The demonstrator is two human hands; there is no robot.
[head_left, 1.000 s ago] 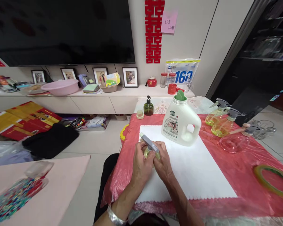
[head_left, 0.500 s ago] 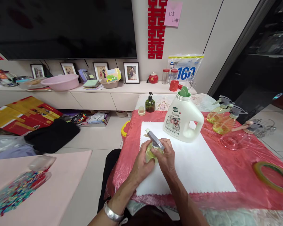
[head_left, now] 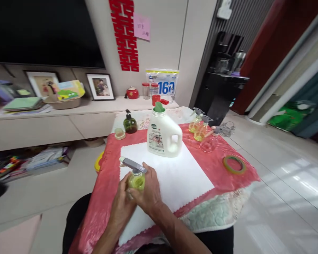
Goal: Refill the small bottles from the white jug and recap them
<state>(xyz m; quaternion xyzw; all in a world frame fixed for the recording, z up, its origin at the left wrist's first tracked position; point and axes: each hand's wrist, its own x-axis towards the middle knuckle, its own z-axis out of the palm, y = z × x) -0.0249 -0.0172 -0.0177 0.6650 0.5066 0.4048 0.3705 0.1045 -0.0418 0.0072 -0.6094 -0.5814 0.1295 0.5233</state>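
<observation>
Between my two hands is a small clear spray bottle (head_left: 137,181) with yellow-green liquid and a grey trigger head (head_left: 134,164). My left hand (head_left: 122,197) wraps the bottle's left side. My right hand (head_left: 149,188) closes round its right side, near the neck. The bottle is held over a white sheet with scalloped edges (head_left: 180,176). Behind it on the sheet stands a large white detergent jug (head_left: 161,135), a green piece (head_left: 159,107) in its mouth. A dark green pump bottle (head_left: 130,123) and a pale cap (head_left: 119,133) are at the back left.
On the red table cover (head_left: 214,165) at right stand several spray bottles, among them a yellow one (head_left: 200,132) and a pink one (head_left: 209,143). A roll of tape (head_left: 234,164) lies nearer. Behind, a low cabinet (head_left: 53,123) carries framed photos, jars and a basket.
My view has turned to the right, so the table and its things sit further left in the picture. Both hands still hold the spray bottle; the right hand now sits more along its side.
</observation>
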